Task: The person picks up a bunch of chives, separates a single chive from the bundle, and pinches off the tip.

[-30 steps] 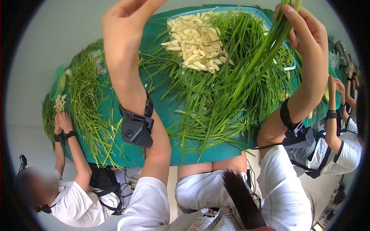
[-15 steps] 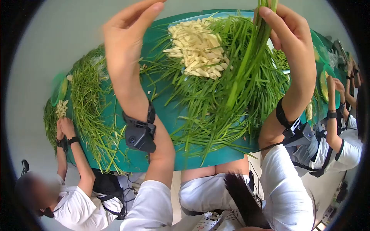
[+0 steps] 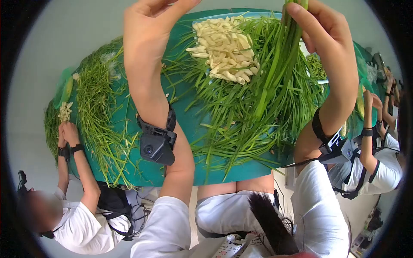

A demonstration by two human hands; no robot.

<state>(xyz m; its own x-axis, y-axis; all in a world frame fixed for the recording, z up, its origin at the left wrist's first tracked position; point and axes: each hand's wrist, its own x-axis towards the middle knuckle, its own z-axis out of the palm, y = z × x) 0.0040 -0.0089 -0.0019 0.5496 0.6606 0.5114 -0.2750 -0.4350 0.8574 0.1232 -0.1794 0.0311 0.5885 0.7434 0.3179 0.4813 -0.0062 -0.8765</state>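
Observation:
My right hand point(image 3: 316, 23) is closed round a bunch of long green stalks point(image 3: 279, 64), which hangs down over a heap of loose green stalks point(image 3: 241, 116). Raised at the top edge, my left hand point(image 3: 159, 13) has its fingertips cut off by the frame, so whether it holds anything is hidden. Between the hands lies a pile of pale, peeled pieces point(image 3: 228, 47) on a light blue tray, with the green heap against its right side and below it.
A white container of short green pieces point(image 3: 316, 69) stands behind my right wrist. More stalks point(image 3: 97, 99) lie at the left of the green table point(image 3: 180, 116), near a co-worker's hands point(image 3: 69, 133) and a green basket point(image 3: 64, 88). Other people work at the right.
My left hand and forearm have shifted slightly right and up. My right hand stays round the stalks. The co-worker's hands at the left are a little higher.

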